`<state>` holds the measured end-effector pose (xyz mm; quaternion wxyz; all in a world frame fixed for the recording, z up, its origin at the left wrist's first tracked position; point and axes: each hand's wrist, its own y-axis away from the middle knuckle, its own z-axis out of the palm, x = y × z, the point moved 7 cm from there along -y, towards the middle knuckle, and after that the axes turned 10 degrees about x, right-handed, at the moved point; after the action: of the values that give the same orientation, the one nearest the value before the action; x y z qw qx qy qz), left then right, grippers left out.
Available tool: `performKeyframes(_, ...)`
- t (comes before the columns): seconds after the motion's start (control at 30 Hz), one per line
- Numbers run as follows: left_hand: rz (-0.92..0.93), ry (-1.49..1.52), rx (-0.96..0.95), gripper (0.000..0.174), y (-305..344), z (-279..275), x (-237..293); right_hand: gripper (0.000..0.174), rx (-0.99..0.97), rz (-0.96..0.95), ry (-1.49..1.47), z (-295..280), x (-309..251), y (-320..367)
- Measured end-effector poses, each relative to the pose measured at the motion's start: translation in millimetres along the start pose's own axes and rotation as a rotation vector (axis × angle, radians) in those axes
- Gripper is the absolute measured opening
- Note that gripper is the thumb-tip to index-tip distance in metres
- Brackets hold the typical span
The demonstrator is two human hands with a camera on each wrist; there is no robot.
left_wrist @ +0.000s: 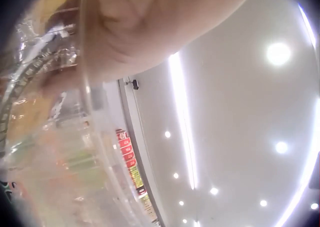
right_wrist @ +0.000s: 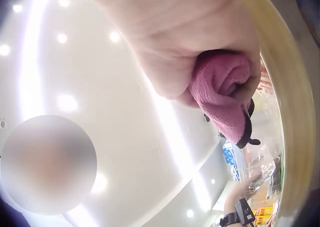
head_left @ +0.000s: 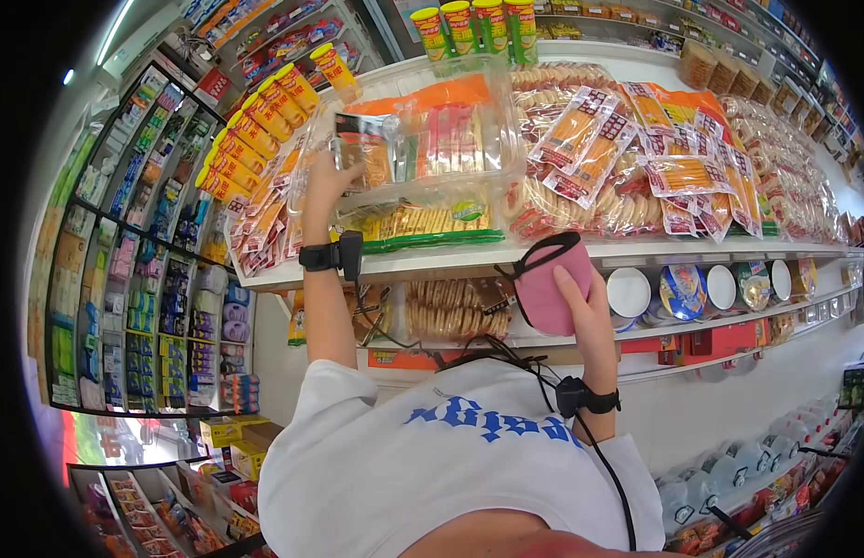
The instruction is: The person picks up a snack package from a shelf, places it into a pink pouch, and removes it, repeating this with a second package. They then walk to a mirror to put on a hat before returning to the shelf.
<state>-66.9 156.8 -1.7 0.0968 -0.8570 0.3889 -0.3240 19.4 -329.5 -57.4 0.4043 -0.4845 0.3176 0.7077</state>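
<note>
In the head view my left hand [head_left: 331, 181] reaches over the near left wall of a clear plastic box [head_left: 422, 195]. Its thumb and fingers grip the edge of a snack packet [head_left: 365, 153] with a black top and orange contents. The left wrist view shows this hand [left_wrist: 145, 27] against the clear wall, its fingertips partly hidden behind plastic. My right hand [head_left: 585, 302] holds a folded pink cloth [head_left: 548, 293] with black trim in front of the shelf edge. Bunched in the palm, the cloth [right_wrist: 220, 87] hangs partly out in the right wrist view.
Pink and pale snack sticks [head_left: 450, 139] fill the box's other part. Yellow canisters [head_left: 255, 135] stand left, green canisters [head_left: 478, 33] behind. Bagged round biscuits [head_left: 590, 219] and orange stick packets [head_left: 580, 139] lie right. The white shelf edge [head_left: 692, 249] runs in front, above bowl-shaped tubs [head_left: 629, 293].
</note>
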Motion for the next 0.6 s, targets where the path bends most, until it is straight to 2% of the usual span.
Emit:
performKeyframes(0.1, 0.119, 0.087, 0.414, 0.028, 30, -71, 71, 0.035, -0.077, -0.012, -0.059, 12, -8, 2)
performKeyframes(0.2, -0.103, 0.641, 0.493, 0.025, 58, -94, 79, 0.035, -0.13, -0.084, -0.098, 21, -18, 7)
performKeyframes(0.3, -0.194, 1.166, 0.21, 0.027, 101, -96, 144, 0.032, -0.068, -0.199, -0.07, 27, -32, 1)
performKeyframes(0.33, -0.113, 1.221, 0.159, 0.033, 111, -91, 158, 0.031, -0.028, -0.227, -0.067, 26, -36, -5)
performKeyframes(0.4, -0.151, 1.31, 0.067, 0.036, 137, -76, 179, 0.031, 0.043, -0.275, -0.097, 29, -49, -12)
performKeyframes(0.5, -0.229, 1.413, -0.05, 0.038, 167, -49, 202, 0.032, 0.091, -0.182, -0.071, 40, -42, -15)
performKeyframes(0.53, -0.19, 1.376, -0.048, 0.04, 172, -44, 208, 0.033, -0.003, -0.182, -0.106, 62, -51, -8)
performKeyframes(0.6, -0.242, 1.429, -0.045, 0.042, 183, -31, 207, 0.035, -0.134, -0.185, 0.021, 87, -44, -5)
